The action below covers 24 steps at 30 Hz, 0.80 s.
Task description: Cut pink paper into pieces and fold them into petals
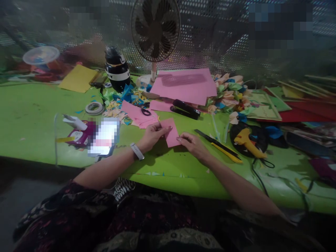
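A small pink piece of paper [172, 134] is held just above the green table, between my two hands. My left hand [153, 135] pinches its left side, thumb lying on top of the sheet. At the lower right edge, the fingertips of my right hand [192, 143] grip the paper. Beyond my left hand lie more pink paper pieces [135, 115] with black-handled scissors [145, 111] on them. A black stapler [185, 109] rests behind the held paper. To the right of my right hand lies a yellow and black utility knife [219, 146].
Large pink sheets [183, 87] lie before a fan [155, 31]. A tape roll [94, 108], a lit phone [105, 136] and a dark jar [118, 70] are on the left. Rightward are a yellow glue gun [249, 141] with its cord and a heap of paper flowers [231, 92].
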### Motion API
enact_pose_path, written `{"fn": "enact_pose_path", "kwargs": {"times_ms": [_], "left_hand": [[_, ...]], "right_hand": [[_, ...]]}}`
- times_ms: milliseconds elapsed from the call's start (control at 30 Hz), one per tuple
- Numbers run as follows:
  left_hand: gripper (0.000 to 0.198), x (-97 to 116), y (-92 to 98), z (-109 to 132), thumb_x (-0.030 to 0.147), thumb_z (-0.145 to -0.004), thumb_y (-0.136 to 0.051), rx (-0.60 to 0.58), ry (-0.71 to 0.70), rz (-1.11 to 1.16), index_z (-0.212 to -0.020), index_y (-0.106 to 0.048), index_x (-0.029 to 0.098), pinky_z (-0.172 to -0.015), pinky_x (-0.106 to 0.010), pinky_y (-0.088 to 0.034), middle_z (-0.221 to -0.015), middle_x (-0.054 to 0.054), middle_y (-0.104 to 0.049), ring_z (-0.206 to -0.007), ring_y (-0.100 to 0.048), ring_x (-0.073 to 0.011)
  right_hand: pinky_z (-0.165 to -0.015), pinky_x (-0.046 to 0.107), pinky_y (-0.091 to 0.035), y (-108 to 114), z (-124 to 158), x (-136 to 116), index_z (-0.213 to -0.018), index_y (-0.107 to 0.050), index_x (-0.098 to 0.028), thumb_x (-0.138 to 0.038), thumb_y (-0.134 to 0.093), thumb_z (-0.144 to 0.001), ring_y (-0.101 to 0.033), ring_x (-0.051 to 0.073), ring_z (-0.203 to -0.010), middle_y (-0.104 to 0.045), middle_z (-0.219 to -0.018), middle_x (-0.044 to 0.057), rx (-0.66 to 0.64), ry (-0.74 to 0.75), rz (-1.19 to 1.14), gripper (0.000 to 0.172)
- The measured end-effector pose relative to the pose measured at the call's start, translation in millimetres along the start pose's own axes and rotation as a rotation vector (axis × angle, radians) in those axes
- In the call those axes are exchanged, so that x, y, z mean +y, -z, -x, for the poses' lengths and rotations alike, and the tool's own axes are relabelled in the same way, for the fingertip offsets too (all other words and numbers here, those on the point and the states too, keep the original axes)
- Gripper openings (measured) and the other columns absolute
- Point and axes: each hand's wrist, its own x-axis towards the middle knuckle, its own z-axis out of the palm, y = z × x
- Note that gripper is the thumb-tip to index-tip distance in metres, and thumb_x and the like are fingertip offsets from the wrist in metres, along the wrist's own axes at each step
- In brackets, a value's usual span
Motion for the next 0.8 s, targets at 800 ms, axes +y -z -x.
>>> {"fn": "enact_pose_path", "kwargs": {"times_ms": [800], "left_hand": [[0.052,-3.6,-2.0,1.0,0.047,-0.062,-0.097,-0.043,0.047,-0.024,-0.095,-0.075,0.014,-0.080,-0.036,-0.059,-0.092,-0.008,-0.080,-0.076,-0.071,-0.0163]], "right_hand": [[-0.047,0.026,-0.044,-1.3,-3.6,3.0,-0.090,-0.065,-0.021,-0.070,-0.073,-0.083,-0.058,0.012,-0.053,-0.069,-0.067,0.000,-0.020,-0.025,-0.087,0.050]]}}
